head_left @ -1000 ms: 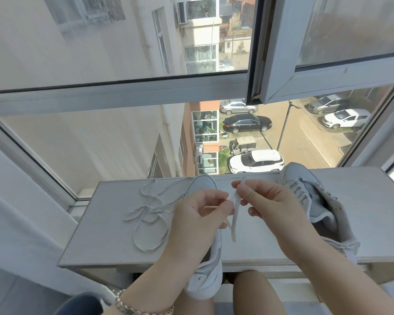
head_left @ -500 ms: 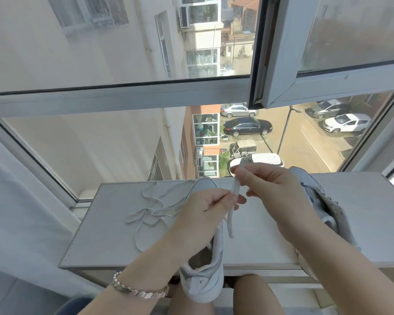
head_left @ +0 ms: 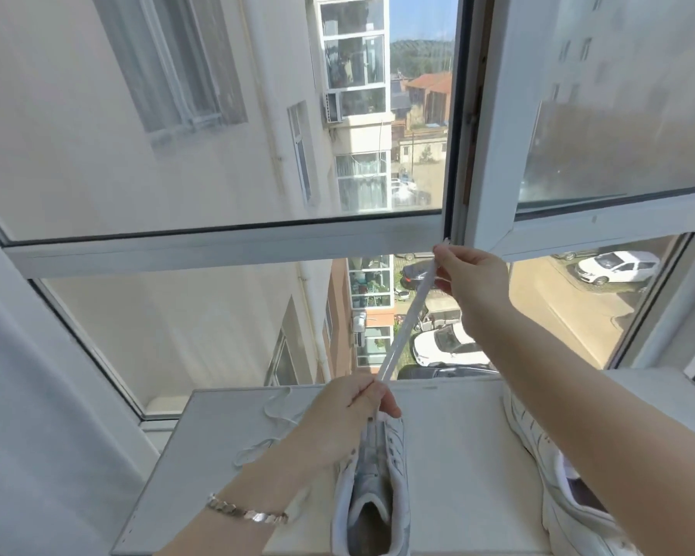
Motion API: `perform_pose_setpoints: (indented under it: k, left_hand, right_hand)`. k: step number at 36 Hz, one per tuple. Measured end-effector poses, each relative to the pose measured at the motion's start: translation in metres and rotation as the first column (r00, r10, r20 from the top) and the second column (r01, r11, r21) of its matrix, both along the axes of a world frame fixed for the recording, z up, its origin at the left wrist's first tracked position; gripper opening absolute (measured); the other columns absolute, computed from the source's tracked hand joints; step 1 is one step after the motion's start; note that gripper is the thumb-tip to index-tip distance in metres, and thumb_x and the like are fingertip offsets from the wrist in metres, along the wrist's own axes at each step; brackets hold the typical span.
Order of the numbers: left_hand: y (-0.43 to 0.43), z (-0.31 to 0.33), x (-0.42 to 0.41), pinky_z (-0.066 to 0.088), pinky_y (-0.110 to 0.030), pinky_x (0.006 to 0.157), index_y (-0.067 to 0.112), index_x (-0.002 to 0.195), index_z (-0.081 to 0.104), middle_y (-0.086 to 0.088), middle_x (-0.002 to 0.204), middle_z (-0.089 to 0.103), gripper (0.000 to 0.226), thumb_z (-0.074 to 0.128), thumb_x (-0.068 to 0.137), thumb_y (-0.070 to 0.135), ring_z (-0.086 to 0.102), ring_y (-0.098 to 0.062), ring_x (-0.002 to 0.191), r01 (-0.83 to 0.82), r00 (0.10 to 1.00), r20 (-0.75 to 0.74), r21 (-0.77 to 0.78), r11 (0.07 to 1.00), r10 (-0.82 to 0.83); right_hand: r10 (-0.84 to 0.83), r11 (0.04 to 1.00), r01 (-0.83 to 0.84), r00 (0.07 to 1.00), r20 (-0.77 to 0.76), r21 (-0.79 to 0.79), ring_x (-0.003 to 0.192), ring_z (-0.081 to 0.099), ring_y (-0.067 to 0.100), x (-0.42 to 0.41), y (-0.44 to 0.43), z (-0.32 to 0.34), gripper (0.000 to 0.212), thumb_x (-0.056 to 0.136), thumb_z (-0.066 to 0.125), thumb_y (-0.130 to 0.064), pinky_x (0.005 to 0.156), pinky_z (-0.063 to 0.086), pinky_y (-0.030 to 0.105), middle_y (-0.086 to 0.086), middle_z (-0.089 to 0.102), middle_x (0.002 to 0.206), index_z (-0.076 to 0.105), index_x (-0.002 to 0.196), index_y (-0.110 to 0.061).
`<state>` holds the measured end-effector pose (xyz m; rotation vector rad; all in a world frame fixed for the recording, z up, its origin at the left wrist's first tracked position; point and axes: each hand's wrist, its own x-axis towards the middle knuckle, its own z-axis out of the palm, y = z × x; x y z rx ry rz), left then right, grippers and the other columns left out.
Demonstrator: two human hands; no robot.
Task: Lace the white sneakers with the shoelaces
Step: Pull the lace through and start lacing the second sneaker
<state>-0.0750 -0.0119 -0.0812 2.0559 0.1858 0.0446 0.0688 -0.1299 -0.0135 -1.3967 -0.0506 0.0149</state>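
white shoelace (head_left: 404, 319) taut between grips, right hand (head_left: 474, 274) pinching upper end, left hand (head_left: 346, 407) pinching it above sneaker (head_left: 396, 455)

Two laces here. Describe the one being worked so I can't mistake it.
On the white tabletop below the window, find the middle white sneaker. The flat white shoelace rises from it, pinched between left hand and right hand. Only it is stretched taut in the air; the other white lace lies looped on the tabletop.
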Motion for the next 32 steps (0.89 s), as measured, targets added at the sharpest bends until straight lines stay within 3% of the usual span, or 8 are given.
perform_pose_setpoints:
  k: [4,7,13,18,20,23,26,32]
  left_hand:
    - [0.009,0.017,0.008,0.038,-0.005,0.064,0.029,0.076,0.069,0.002,0.099,0.069,0.035,0.043,0.099,0.021,0.056,-0.010,0.086,-0.118,0.991,0.052,-0.121,0.986,0.125]
    - [0.014,0.018,0.019,0.038,-0.015,0.074,0.022,0.080,0.066,0.010,0.111,0.061,0.029,0.044,0.099,0.023,0.050,-0.007,0.110,-0.167,0.983,0.038,-0.220,0.961,0.179]
    - [0.011,0.010,0.035,0.032,-0.025,0.095,0.022,0.081,0.066,0.017,0.120,0.050,0.027,0.046,0.098,0.026,0.042,-0.008,0.119,-0.182,0.981,-0.005,-0.333,0.925,0.192]
    - [0.007,0.008,0.040,0.039,-0.013,0.076,0.022,0.084,0.067,0.006,0.099,0.065,0.026,0.046,0.099,0.027,0.057,-0.010,0.104,-0.150,0.988,-0.005,-0.336,0.930,0.157]
    - [0.008,0.010,0.040,0.039,-0.016,0.080,0.023,0.086,0.067,0.006,0.100,0.065,0.025,0.046,0.099,0.028,0.056,-0.008,0.103,-0.148,0.988,-0.005,-0.353,0.924,0.156]
    - [0.011,0.008,0.040,0.036,-0.021,0.088,0.023,0.089,0.067,0.004,0.105,0.065,0.024,0.046,0.098,0.028,0.055,-0.008,0.108,-0.145,0.988,-0.001,-0.384,0.912,0.156]
    - [0.011,0.004,0.039,0.039,-0.018,0.084,0.022,0.091,0.066,0.005,0.102,0.066,0.023,0.045,0.099,0.027,0.057,-0.005,0.103,-0.148,0.985,0.018,-0.400,0.904,0.169]
    - [0.011,-0.003,0.037,0.046,-0.029,0.095,0.019,0.091,0.067,-0.002,0.101,0.068,0.023,0.047,0.098,0.028,0.061,-0.017,0.102,-0.161,0.980,0.031,-0.454,0.876,0.196]
  right_hand:
    - [0.098,0.926,-0.128,0.990,-0.103,-0.356,0.059,0.054,0.015,-0.002,0.003,-0.024,0.028,0.092,0.058,-0.031,0.054,0.043,0.026,0.007,0.053,0.067,0.059,0.085,-0.003]
    - [0.215,0.752,-0.267,0.964,-0.158,-0.602,0.057,0.038,0.016,-0.027,0.000,-0.042,0.043,0.093,0.054,-0.036,0.048,0.026,0.025,0.002,0.037,0.060,0.045,0.065,-0.004]
    - [0.507,0.734,-0.457,0.861,-0.043,-0.502,0.054,0.049,-0.004,-0.072,-0.003,-0.064,0.012,0.093,0.057,-0.023,0.049,0.036,0.004,-0.012,0.058,0.074,0.068,0.096,-0.019]
    - [0.488,0.787,-0.410,0.871,0.060,-0.461,0.069,0.055,0.015,-0.067,0.006,-0.068,0.013,0.089,0.061,-0.014,0.062,0.042,0.011,0.002,0.069,0.085,0.071,0.084,-0.021]
    - [0.483,0.806,-0.411,0.873,0.072,-0.427,0.057,0.056,-0.001,-0.064,0.009,-0.068,0.014,0.090,0.060,-0.010,0.059,0.044,0.010,-0.002,0.070,0.095,0.072,0.096,-0.008]
    - [0.473,0.813,-0.409,0.879,0.062,-0.415,0.042,0.044,-0.004,-0.058,0.012,-0.071,0.016,0.091,0.057,-0.007,0.050,0.034,0.008,-0.021,0.059,0.062,0.070,0.096,0.003]
    - [0.471,0.817,-0.415,0.881,0.047,-0.400,0.048,0.032,0.009,-0.056,0.016,-0.074,0.030,0.091,0.058,-0.012,0.052,0.028,0.018,0.005,0.041,0.056,0.062,0.090,0.018]
    - [0.478,0.818,-0.437,0.878,0.019,-0.375,0.040,0.041,0.000,-0.055,0.022,-0.075,0.029,0.091,0.060,-0.013,0.048,0.038,0.010,-0.005,0.048,0.046,0.063,0.062,-0.010]
